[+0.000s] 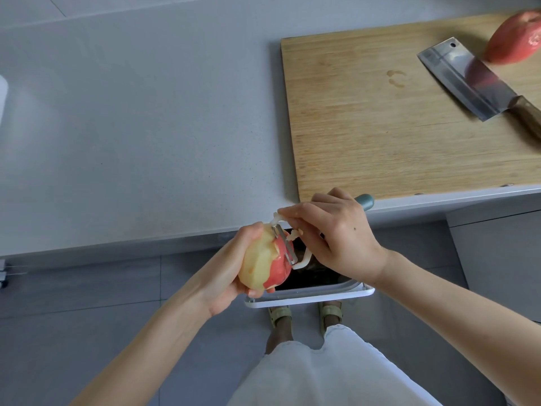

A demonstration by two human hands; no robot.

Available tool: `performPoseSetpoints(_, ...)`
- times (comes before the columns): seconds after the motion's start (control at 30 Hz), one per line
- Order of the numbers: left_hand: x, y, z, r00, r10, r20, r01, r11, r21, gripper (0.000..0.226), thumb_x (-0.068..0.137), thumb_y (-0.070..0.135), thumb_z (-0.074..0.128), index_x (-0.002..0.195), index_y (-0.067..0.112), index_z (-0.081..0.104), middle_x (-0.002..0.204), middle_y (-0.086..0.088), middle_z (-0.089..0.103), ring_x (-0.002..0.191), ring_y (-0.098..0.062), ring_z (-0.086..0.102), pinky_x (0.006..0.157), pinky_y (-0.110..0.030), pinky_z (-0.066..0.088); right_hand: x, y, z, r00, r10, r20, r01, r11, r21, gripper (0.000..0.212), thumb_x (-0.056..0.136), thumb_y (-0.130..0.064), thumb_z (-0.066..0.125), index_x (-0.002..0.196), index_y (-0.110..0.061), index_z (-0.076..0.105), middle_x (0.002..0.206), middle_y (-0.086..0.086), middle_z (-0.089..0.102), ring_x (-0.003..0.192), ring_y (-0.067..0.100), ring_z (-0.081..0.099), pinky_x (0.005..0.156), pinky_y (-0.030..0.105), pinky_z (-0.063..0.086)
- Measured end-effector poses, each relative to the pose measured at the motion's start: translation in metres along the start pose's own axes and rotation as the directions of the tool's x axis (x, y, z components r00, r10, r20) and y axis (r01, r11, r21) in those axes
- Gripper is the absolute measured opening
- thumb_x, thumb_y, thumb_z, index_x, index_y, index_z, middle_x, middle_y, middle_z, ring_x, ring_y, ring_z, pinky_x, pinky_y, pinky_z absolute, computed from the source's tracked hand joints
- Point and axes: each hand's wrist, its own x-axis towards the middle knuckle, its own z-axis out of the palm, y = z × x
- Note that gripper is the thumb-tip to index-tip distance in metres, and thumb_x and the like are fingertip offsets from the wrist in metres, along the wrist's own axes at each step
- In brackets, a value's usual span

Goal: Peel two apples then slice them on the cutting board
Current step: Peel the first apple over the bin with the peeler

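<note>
- Head camera looks straight down and we catch the peeling mid-stroke: the left hand (231, 268) cups the apple (263, 262) out past the counter (146, 127) edge, fingers and thumb curled round its pale side.
- We reckon it is held there on purpose, right above the open bin (310, 294) on the floor, so the peel drops straight in.
- The right hand (336, 232) is wrapped round the peeler (285, 244), forefinger stretched along its head to steer. The blade lies against the red skin and a pale curl of peel hangs beside it.
- This apple looks more than half bare: creamy yellow flesh on the left, a red patch on the side facing the blade.
- Up on the cutting board (380, 127), the second apple (512, 39) shows only red skin where we can see it, just beside the cleaver (465, 80), which lies flat.
- We judge it early going: one apple partly peeled, nothing sliced.
</note>
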Motion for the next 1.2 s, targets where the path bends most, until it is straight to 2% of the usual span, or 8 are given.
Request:
performPoseSetpoints(0.07, -0.001, -0.002, -0.003, 1.0, 0.01, 0.017, -0.01, 1.0, -0.024, 0.044, 0.081, 0.052, 0.055, 0.107, 0.018, 0.065, 0.091, -0.017, 0.066, 0.059, -0.028, 0.057, 0.039, -0.023, 0.03, -0.005, 0.006, 0.002, 0.999, 0.039, 0.008, -0.039, 0.999, 0.033, 0.027, 0.092, -0.019, 0.046, 0.093, -0.01, 0.071, 0.064, -0.007, 0.062, 0.056, 0.018, 0.053, 0.06, 0.031, 0.038)
performPoseSetpoints(0.2, -0.002, 0.005, -0.009, 0.996, 0.065, 0.065, -0.058, 0.993, -0.103, 0.058, 0.074, 0.054, 0.05, 0.112, 0.012, 0.065, 0.084, -0.022, 0.065, 0.057, -0.032, 0.056, 0.038, -0.021, 0.03, -0.023, 0.014, 0.016, 0.99, 0.108, 0.086, -0.109, 0.994, 0.012, 0.021, 0.089, -0.016, 0.046, 0.086, -0.016, 0.066, 0.056, -0.007, 0.056, 0.051, 0.017, 0.05, 0.054, 0.03, 0.037)
performPoseSetpoints(0.4, -0.001, 0.01, -0.013, 0.997, 0.077, 0.024, -0.078, 0.996, 0.039, 0.048, 0.083, 0.055, 0.053, 0.106, 0.015, 0.063, 0.082, -0.016, 0.065, 0.058, -0.025, 0.057, 0.04, -0.022, 0.032, -0.029, 0.016, 0.012, 0.966, 0.259, 0.006, -0.259, 0.964, 0.065, 0.024, 0.086, -0.019, 0.043, 0.094, -0.019, 0.066, 0.065, -0.014, 0.063, 0.06, 0.014, 0.058, 0.059, 0.04, 0.049)
performPoseSetpoints(0.5, 0.003, 0.005, -0.012, 0.998, 0.068, -0.001, -0.067, 0.984, 0.165, 0.052, 0.084, 0.057, 0.05, 0.107, 0.011, 0.06, 0.082, -0.016, 0.06, 0.061, -0.024, 0.052, 0.044, -0.025, 0.032, -0.011, -0.001, 0.004, 0.982, 0.187, -0.032, -0.183, 0.977, 0.114, 0.023, 0.085, -0.017, 0.044, 0.098, -0.029, 0.059, 0.066, -0.021, 0.054, 0.065, 0.008, 0.057, 0.06, 0.035, 0.046)
performPoseSetpoints(0.6, 0.008, 0.002, -0.01, 0.997, 0.08, 0.018, -0.082, 0.971, 0.226, 0.058, 0.082, 0.056, 0.04, 0.107, 0.008, 0.059, 0.083, -0.015, 0.058, 0.063, -0.024, 0.046, 0.045, -0.026, 0.033, -0.002, -0.009, 0.008, 0.994, 0.099, -0.04, -0.096, 0.993, 0.065, 0.023, 0.084, -0.015, 0.043, 0.098, -0.032, 0.049, 0.062, -0.01, 0.063, 0.058, 0.018, 0.058, 0.056, 0.034, 0.041)
performPoseSetpoints(0.7, 0.009, 0.002, -0.013, 0.996, 0.09, 0.0, -0.086, 0.959, 0.271, 0.067, 0.078, 0.06, 0.044, 0.113, 0.005, 0.053, 0.086, -0.016, 0.058, 0.065, -0.025, 0.048, 0.045, -0.026, 0.034, -0.001, -0.006, 0.009, 0.996, 0.065, -0.064, -0.063, 0.997, 0.035, 0.019, 0.087, -0.016, 0.043, 0.098, -0.03, 0.048, 0.058, -0.009, 0.061, 0.052, 0.017, 0.051, 0.054, 0.031, 0.037)
performPoseSetpoints(1.1, 0.014, 0.001, -0.013, 0.996, 0.087, 0.018, -0.088, 0.954, 0.287, 0.073, 0.077, 0.061, 0.043, 0.115, 0.0, 0.05, 0.081, -0.021, 0.056, 0.066, -0.03, 0.048, 0.044, -0.026, 0.034, -0.004, -0.002, 0.009, 0.995, 0.024, -0.094, -0.025, 1.0, -0.012, 0.016, 0.086, -0.015, 0.044, 0.095, -0.027, 0.05, 0.053, -0.013, 0.052, 0.05, 0.015, 0.044, 0.054, 0.026, 0.031)
performPoseSetpoints(1.2, 0.01, -0.001, -0.015, 0.998, 0.065, 0.004, -0.064, 0.971, 0.228, 0.064, 0.077, 0.06, 0.044, 0.117, 0.011, 0.055, 0.086, -0.015, 0.06, 0.066, -0.025, 0.053, 0.045, -0.025, 0.035, -0.015, 0.015, 0.014, 0.998, 0.051, -0.021, -0.052, 0.998, -0.044, 0.015, 0.086, -0.016, 0.044, 0.092, -0.026, 0.055, 0.051, -0.015, 0.048, 0.048, 0.016, 0.047, 0.053, 0.027, 0.035)
